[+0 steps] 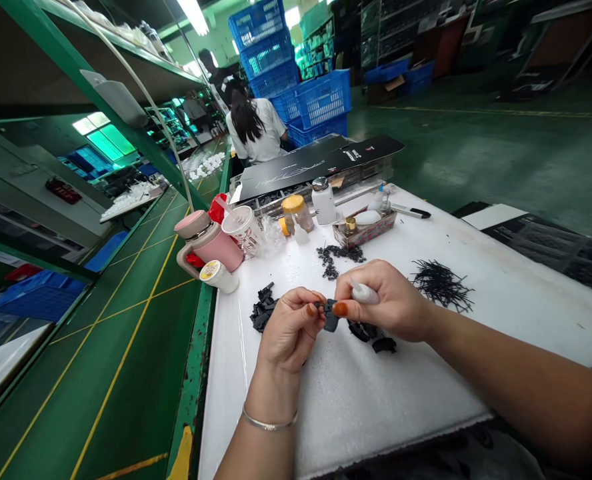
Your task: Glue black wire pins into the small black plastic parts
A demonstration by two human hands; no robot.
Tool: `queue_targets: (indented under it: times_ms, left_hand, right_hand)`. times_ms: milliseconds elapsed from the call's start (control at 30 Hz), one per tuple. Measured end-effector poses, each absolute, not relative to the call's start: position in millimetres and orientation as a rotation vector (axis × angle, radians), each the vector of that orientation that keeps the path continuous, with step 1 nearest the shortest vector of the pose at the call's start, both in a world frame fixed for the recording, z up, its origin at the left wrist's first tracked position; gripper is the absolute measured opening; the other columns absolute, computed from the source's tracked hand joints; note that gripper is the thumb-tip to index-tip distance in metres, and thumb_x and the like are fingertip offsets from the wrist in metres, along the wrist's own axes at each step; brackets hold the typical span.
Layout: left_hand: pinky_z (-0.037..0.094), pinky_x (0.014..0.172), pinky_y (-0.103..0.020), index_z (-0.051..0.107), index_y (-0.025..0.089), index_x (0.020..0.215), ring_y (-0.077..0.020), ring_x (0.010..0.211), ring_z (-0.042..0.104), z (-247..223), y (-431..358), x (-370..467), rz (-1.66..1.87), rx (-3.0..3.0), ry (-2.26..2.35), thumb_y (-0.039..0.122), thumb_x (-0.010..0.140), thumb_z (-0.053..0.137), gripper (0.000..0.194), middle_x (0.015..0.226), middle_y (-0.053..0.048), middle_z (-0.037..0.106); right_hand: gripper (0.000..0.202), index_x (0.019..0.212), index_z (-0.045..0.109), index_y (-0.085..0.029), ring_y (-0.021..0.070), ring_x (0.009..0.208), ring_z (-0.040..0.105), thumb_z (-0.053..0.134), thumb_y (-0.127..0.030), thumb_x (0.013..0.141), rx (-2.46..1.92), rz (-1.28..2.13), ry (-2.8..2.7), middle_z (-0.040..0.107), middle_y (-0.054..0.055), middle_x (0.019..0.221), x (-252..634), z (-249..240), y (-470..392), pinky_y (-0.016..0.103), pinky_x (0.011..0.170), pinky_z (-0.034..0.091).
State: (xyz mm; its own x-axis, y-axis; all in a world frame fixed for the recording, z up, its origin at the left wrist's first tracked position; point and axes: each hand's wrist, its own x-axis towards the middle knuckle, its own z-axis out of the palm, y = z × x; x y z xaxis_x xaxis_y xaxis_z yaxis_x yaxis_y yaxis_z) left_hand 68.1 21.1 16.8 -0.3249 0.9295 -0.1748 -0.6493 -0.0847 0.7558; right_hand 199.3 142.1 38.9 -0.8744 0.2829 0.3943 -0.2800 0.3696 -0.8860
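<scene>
Between my two hands, above the white table, is a small black plastic part. My left hand pinches it from the left with thumb and fingers. From the right, my right hand touches the part with thumb and fingertips, and a small white squeeze bottle is tucked in the same hand. Under and beside the hands lie black plastic pieces, one pile at the left and another at the right. Small black rings lie beyond the hands. Thin black sticks are heaped to the right.
A pink flask, a plastic cup, a small white tub, a yellow-lidded jar, a white pump bottle and a small box line the far side. A green conveyor runs at the left. A person sits ahead.
</scene>
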Motion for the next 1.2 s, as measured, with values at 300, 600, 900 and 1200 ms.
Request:
queue_targets:
  times_ms: [300, 600, 900, 1200]
  left_hand:
    - [0.047, 0.052, -0.012, 0.066, 0.014, 0.062, -0.0062, 0.059, 0.059, 16, 21, 68, 1.681, 0.446, 0.927, 0.019, 0.052, 0.086, 0.023, 0.069, 0.000, 0.065]
    - [0.047, 0.052, -0.014, 0.066, 0.015, 0.061, -0.0065, 0.058, 0.058, 17, 21, 67, 1.699, 0.483, 0.992, 0.020, 0.052, 0.086, 0.023, 0.070, 0.000, 0.065]
    - [0.046, 0.053, -0.019, 0.069, 0.014, 0.061, -0.0101, 0.058, 0.059, 20, 20, 61, 1.739, 0.734, 1.194, 0.015, 0.054, 0.083, 0.015, 0.066, -0.002, 0.063]
    - [0.044, 0.050, -0.017, 0.068, 0.014, 0.060, -0.0086, 0.057, 0.056, 16, 22, 59, 1.772, 0.693, 1.135, 0.014, 0.055, 0.082, 0.015, 0.064, -0.001, 0.061]
  right_hand:
    - [0.033, 0.063, 0.062, -0.011, 0.0081, 0.048, 0.038, 0.065, -0.040, 0.079, -0.017, 1.529, -2.166, 0.049, -0.001, 0.053, 198, 39, 141, 0.022, 0.045, 0.028]
    - [0.031, 0.061, 0.061, -0.011, 0.0071, 0.048, 0.038, 0.065, -0.036, 0.078, -0.065, 1.568, -2.177, 0.047, -0.003, 0.051, 197, 41, 142, 0.020, 0.045, 0.029]
    - [0.028, 0.060, 0.059, -0.012, 0.0080, 0.047, 0.041, 0.071, -0.035, 0.070, -0.251, 1.915, -2.074, 0.053, -0.001, 0.049, 193, 39, 141, 0.020, 0.043, 0.029]
    - [0.032, 0.059, 0.057, -0.012, 0.0072, 0.045, 0.040, 0.074, -0.038, 0.067, -0.277, 2.008, -1.943, 0.053, -0.001, 0.048, 188, 31, 137, 0.019, 0.042, 0.028]
